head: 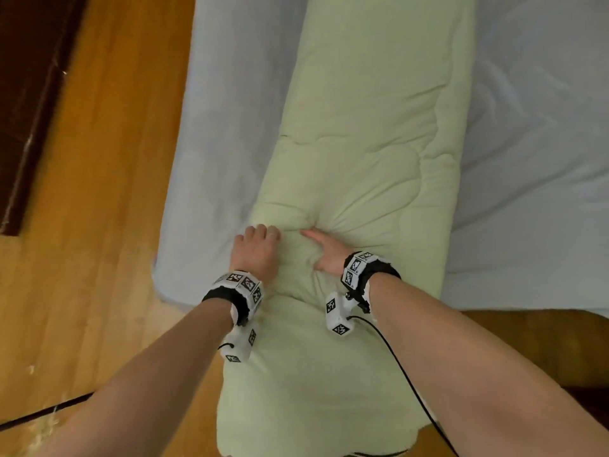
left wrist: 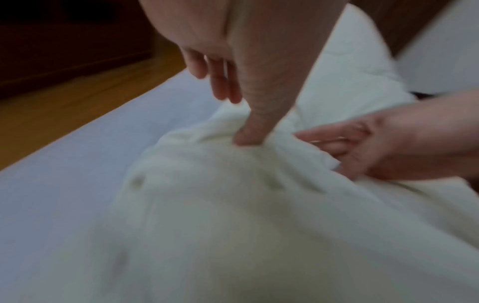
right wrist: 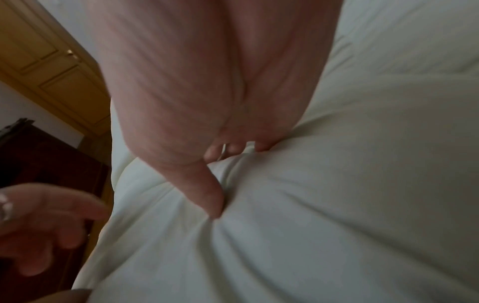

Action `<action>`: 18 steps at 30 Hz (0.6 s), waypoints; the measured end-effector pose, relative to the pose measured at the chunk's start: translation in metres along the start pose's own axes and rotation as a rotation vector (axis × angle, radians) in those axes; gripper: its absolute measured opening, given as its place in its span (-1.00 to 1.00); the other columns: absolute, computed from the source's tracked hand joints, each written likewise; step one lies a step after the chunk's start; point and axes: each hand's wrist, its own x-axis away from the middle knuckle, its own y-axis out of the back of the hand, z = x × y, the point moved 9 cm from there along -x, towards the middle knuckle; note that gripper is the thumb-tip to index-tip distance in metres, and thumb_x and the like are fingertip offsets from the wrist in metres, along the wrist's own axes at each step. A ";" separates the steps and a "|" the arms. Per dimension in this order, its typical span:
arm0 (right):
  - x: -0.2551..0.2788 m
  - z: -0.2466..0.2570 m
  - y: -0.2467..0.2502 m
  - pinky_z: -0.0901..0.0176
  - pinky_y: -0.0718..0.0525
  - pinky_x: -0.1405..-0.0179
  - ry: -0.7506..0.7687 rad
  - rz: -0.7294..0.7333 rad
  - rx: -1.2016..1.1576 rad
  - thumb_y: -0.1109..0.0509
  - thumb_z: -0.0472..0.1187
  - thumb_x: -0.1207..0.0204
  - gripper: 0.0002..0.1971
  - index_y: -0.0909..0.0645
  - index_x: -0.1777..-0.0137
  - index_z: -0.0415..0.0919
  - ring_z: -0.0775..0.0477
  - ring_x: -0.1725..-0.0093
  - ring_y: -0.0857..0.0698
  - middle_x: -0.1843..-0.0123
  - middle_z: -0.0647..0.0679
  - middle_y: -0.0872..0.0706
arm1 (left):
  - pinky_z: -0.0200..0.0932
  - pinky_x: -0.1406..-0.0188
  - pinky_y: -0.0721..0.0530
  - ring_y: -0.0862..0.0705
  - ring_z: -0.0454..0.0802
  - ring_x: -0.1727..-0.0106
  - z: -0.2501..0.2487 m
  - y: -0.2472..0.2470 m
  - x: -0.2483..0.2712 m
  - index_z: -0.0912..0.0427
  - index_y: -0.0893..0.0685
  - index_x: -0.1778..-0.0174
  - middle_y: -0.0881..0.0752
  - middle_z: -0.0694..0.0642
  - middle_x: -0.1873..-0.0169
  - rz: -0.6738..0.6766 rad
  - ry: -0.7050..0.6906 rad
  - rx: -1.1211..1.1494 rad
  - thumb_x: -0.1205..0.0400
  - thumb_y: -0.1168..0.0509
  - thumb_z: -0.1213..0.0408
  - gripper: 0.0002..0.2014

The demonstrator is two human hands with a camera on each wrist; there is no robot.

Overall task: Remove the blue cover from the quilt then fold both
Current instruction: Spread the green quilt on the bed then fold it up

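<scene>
A pale green quilt [head: 362,143], folded into a long strip, runs from near me to the far end over pale blue fabric [head: 217,133] spread flat beneath it. The near end hangs over the edge toward me. My left hand [head: 258,245] sits on a bulge at the strip's left side. In the left wrist view its thumb [left wrist: 249,137] presses into the quilt [left wrist: 233,205] while the fingers [left wrist: 220,82] hang loosely curled above it. My right hand [head: 324,250] pinches a ridge of the quilt [right wrist: 337,184] between thumb [right wrist: 210,196] and fingers.
Wooden floor [head: 99,192] lies to the left, with dark furniture [head: 26,94] at the far left. A brown edge [head: 527,341] shows at the lower right. A black cable [head: 405,374] trails from my right wrist over the quilt. More blue fabric [head: 534,159] spreads right.
</scene>
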 end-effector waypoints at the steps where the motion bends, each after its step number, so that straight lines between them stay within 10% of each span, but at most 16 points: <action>1: 0.008 0.001 0.004 0.49 -0.05 -0.46 0.003 -0.022 -0.018 -0.31 -0.62 -0.43 -0.15 -0.23 -0.70 -0.10 -0.05 -0.69 -0.21 -0.72 -0.09 -0.21 | 0.03 -0.25 -0.52 -0.50 0.16 -0.33 -0.018 -0.008 0.005 0.00 -0.33 -0.54 -0.45 0.12 -0.36 0.135 -0.093 0.053 -0.49 -0.38 0.16 -0.33; 4: 0.044 -0.007 0.017 0.42 -0.23 -0.49 -0.007 -0.076 -0.138 -0.21 -0.68 -0.40 -0.15 -0.26 -0.69 -0.13 0.01 -0.67 -0.27 -0.67 -0.03 -0.33 | 0.12 -0.51 -0.42 -0.37 0.20 -0.56 -0.043 -0.046 0.029 -0.21 -0.07 -0.67 -0.09 0.05 -0.65 0.506 -0.136 0.147 -0.34 -0.47 -0.25 0.03; 7: 0.103 -0.049 0.032 0.40 -0.53 -0.17 -0.077 -0.250 -0.396 -0.29 -0.64 -0.40 -0.32 -0.51 -0.51 -0.17 0.03 -0.51 -0.53 -0.47 -0.04 -0.61 | 0.18 -0.59 -0.30 -0.14 0.20 -0.68 -0.059 -0.069 0.047 -0.28 0.20 -0.67 0.27 -0.06 -0.69 0.594 -0.153 -0.009 -0.13 -0.56 -0.36 0.33; 11: 0.221 -0.190 0.000 0.18 -0.53 -0.27 -0.497 -0.583 -0.476 -0.41 -0.21 -0.48 -0.55 -0.56 -0.39 -0.07 -0.14 -0.35 -0.62 -0.37 -0.05 -0.65 | 0.32 -0.54 -0.33 0.04 0.33 -0.70 -0.081 -0.082 0.073 -0.16 0.49 -0.61 0.51 0.04 -0.62 0.551 -0.075 -0.277 -0.24 -0.65 -0.05 0.44; 14: 0.300 -0.291 -0.093 0.00 -0.63 -0.28 -0.917 -0.575 -0.759 -0.41 0.11 -0.36 -0.30 -0.47 -0.46 -0.23 -0.26 -0.21 -0.67 -0.33 -0.16 -0.65 | 0.50 -0.49 -0.28 0.11 0.44 -0.67 -0.111 -0.074 0.094 -0.05 0.45 -0.65 0.49 0.17 -0.62 0.412 -0.087 -0.519 -0.47 -0.52 0.17 0.23; 18: 0.301 -0.326 -0.183 -0.16 -0.54 -0.40 -0.913 -0.453 -1.120 -0.17 0.65 -0.14 0.14 -0.41 -0.59 -0.16 -0.33 -0.33 -0.62 -0.49 -0.20 -0.55 | 0.60 -0.49 -0.09 0.32 0.24 -0.69 -0.188 -0.093 0.138 -0.18 0.45 -0.63 0.54 0.02 -0.61 0.392 -0.475 -0.843 -0.51 -0.45 0.39 0.19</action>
